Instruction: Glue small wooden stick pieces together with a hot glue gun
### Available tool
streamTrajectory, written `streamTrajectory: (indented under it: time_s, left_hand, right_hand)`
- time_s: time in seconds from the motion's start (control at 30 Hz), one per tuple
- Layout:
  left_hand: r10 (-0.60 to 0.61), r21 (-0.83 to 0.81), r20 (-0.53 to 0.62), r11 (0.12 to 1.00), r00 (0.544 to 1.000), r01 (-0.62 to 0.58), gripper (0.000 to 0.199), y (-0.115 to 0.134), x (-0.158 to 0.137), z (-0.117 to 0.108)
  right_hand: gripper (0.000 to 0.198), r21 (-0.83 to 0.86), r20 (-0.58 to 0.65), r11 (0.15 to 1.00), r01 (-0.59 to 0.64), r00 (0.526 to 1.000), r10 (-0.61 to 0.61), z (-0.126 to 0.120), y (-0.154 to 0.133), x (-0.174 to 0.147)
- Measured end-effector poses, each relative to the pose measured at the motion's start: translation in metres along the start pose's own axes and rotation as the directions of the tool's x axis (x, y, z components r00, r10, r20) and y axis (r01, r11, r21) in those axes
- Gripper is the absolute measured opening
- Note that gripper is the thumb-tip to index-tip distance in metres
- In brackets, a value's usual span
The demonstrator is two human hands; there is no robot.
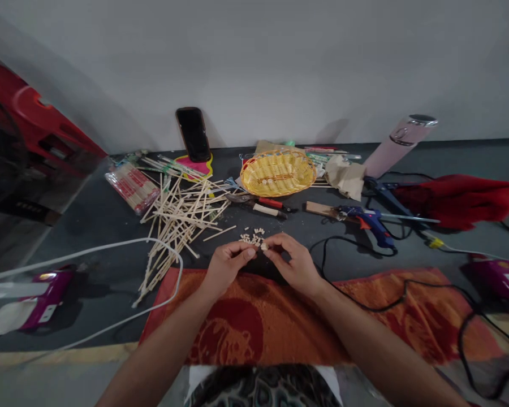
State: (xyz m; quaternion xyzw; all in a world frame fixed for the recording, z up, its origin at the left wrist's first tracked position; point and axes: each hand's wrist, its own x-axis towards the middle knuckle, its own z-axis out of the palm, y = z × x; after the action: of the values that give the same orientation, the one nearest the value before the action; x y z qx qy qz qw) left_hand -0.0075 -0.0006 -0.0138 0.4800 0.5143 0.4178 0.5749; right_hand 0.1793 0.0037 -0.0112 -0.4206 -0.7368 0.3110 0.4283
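My left hand (228, 264) is closed, its thumb and fingertips pressed together at the near edge of a pile of short cut stick pieces (251, 236); whatever they pinch is too small to make out. Facing it, my right hand (294, 264) has its thumb and forefinger closed at a small stick piece (264, 247). The fingertips of both hands are close together over the dark table. Beneath my wrists lies an orange and red towel (280, 322). Left of the pile, long thin wooden sticks (182, 212) lie heaped in a loose tangle.
Behind the pile stands a yellow woven basket (280, 169), with pliers (267, 209) before it. A blue glue gun (371, 223) and its black cable lie right. A phone (194, 134) leans on the wall; a pink bottle (401, 144) stands right. A white cable crosses the left.
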Motion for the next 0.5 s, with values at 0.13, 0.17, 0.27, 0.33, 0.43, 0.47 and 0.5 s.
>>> streamTrajectory:
  time_s: [0.13, 0.17, 0.27, 0.33, 0.43, 0.47, 0.5]
  left_hand:
    - [0.008, -0.039, -0.049, 0.999, 0.999, -0.01, 0.027, -0.002, 0.003, 0.001]
    - [0.013, -0.041, -0.052, 0.999, 0.999, -0.015, 0.027, -0.002, 0.003, 0.0]
    - [0.038, -0.032, -0.072, 0.999, 0.997, -0.04, 0.026, -0.002, 0.005, -0.001]
    - [0.06, -0.014, -0.087, 0.998, 0.994, -0.061, 0.026, -0.002, 0.005, -0.002]
    - [0.096, 0.005, -0.103, 0.995, 0.99, -0.096, 0.027, -0.002, 0.005, -0.005]
    - [0.111, 0.011, -0.109, 0.994, 0.988, -0.11, 0.027, -0.002, 0.005, -0.006]
    - [0.126, 0.018, -0.117, 0.992, 0.985, -0.125, 0.027, -0.002, 0.005, -0.007]
  right_hand:
    - [0.012, -0.023, -0.055, 1.0, -0.021, 0.998, 0.02, -0.001, 0.003, 0.001]
    - [0.012, -0.026, -0.057, 1.0, -0.013, 0.998, 0.011, -0.001, 0.003, 0.001]
    - [0.012, -0.027, -0.06, 1.0, -0.01, 0.998, 0.008, 0.002, 0.004, 0.0]
    - [0.011, -0.021, -0.075, 0.999, -0.045, 0.996, 0.043, 0.003, 0.002, 0.0]
    - [0.012, -0.04, -0.089, 0.996, -0.075, 0.993, 0.071, -0.004, -0.004, 0.005]
    - [0.013, -0.07, -0.081, 0.996, -0.054, 0.995, 0.049, -0.009, -0.006, 0.011]
    - [0.013, -0.115, -0.063, 0.993, -0.017, 0.998, 0.01, -0.015, -0.007, 0.018]
